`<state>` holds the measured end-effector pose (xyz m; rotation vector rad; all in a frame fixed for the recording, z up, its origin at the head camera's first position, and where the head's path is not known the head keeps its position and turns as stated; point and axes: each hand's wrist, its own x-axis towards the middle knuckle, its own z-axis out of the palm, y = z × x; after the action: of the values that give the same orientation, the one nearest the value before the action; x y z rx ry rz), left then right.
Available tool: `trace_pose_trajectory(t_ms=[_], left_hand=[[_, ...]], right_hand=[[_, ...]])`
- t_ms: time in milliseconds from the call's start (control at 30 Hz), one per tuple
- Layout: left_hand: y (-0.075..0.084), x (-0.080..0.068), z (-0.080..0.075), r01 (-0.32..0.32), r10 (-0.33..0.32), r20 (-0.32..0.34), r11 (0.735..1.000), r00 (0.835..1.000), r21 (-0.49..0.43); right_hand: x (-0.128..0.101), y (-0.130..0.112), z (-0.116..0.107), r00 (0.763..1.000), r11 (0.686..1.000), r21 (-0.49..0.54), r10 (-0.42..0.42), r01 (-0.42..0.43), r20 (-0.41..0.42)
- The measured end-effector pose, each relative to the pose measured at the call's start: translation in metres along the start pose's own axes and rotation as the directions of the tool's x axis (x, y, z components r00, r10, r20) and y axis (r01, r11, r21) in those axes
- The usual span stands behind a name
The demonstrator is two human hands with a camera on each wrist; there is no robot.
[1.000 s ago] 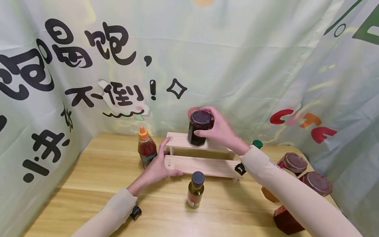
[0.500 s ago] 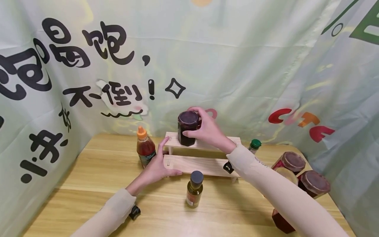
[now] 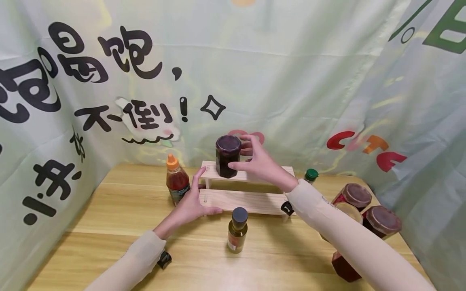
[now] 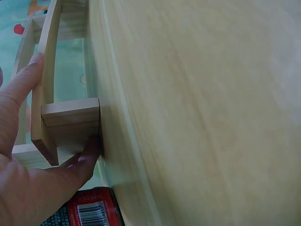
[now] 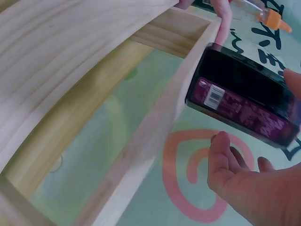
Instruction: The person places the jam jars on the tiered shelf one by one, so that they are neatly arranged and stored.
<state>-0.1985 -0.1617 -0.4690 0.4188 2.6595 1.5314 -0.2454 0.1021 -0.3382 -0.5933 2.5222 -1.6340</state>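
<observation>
A dark, purple-lidded jar (image 3: 225, 159) stands upright on the upper tier, toward the left end of a two-tier wooden rack (image 3: 251, 202). Beside it, my right hand (image 3: 263, 165) has its thumb and fingers spread. In the right wrist view a gap shows between the jar (image 5: 240, 94) and the nearest digits of the hand (image 5: 254, 183); whether the fingertip at the right edge touches it I cannot tell. My left hand (image 3: 191, 206) grips the rack's left end, thumb at the front of the lower tier. The left wrist view shows its digits around the wood (image 4: 70, 113).
A sauce bottle with an orange nozzle (image 3: 177, 182) stands just left of the rack. In front is a small dark-capped bottle (image 3: 237, 232). To the right are a green-capped bottle (image 3: 311, 175) and several jars (image 3: 382, 222), partly behind the right sleeve. A printed curtain (image 3: 291, 81) hangs behind.
The jar has moved left along the upper tier with my right hand, which has since loosened its fingers from it and drawn slightly right. The left hand keeps its place on the rack.
</observation>
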Motion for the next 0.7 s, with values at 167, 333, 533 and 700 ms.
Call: trace_pose_trajectory(t_ms=[167,333,533,700], left_hand=[[0.0,0.0,0.0,0.009,-0.009,0.004,1.0,1.0,0.001],[0.0,0.0,0.0,0.0,0.0,0.004,1.0,1.0,0.008],[-0.003,0.0,0.001,-0.014,0.014,-0.002,1.0,1.0,0.002],[-0.001,0.0,0.0,-0.012,0.012,0.011,1.0,1.0,0.009]], right_hand=[[-0.019,-0.006,-0.019,0.999,1.0,0.01,-0.01,0.01,-0.04],[-0.043,-0.009,-0.046,0.997,1.0,0.007,-0.018,0.018,-0.081],[-0.079,-0.009,-0.08,0.992,0.999,-0.032,0.0,-0.004,-0.128],[-0.11,-0.006,-0.1,0.987,0.996,-0.076,0.023,-0.036,-0.157]])
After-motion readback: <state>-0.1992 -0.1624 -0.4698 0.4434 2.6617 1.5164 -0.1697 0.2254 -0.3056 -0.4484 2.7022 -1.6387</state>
